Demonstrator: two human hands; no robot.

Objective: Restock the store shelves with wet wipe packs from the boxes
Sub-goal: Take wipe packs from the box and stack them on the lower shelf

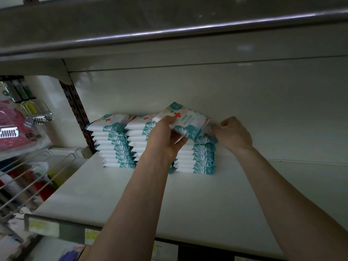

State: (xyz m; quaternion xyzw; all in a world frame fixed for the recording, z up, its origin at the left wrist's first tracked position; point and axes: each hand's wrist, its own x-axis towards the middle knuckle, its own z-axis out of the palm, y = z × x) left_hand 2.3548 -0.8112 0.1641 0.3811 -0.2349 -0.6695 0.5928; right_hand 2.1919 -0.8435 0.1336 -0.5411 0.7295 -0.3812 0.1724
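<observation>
The likely soft, light wet wipe pack (188,122) is gripped at its edge by the left hand (165,140); the hold of the right hand (233,134) is hidden.

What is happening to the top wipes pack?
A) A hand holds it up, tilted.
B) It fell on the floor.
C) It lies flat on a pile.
A: the left hand grips the wet wipe pack, fingers curled round it, and the pack sits tilted above the stacks on the shelf.
</observation>
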